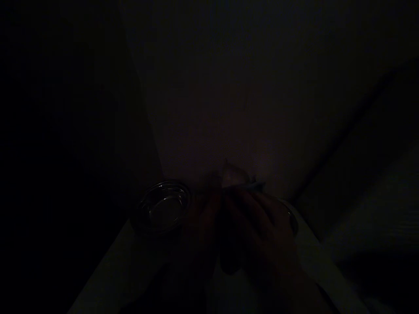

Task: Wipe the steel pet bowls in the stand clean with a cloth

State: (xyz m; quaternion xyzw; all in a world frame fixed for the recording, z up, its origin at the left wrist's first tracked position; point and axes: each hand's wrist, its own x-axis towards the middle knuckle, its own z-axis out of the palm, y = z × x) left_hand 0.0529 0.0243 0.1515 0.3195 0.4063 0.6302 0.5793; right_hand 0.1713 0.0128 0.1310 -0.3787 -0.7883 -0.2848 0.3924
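Observation:
The picture is very dark, so only outlines show. My left hand and my right hand are close together in the lower middle, with their fingers bent inward. Between and just beyond the fingertips is a small pale thing with a pointed top, perhaps a packet or a piece of cloth; its kind cannot be made out. Both hands appear closed around it, though the grip itself is lost in shadow. A shiny round metal bowl stands to the left of my left hand. Nothing can be seen inside it.
A pale tabletop lies under the hands and narrows away from me. The curved rim of another dish shows partly behind my right hand. Beyond the table rises a dim plain surface. A dark slanting edge runs along the right.

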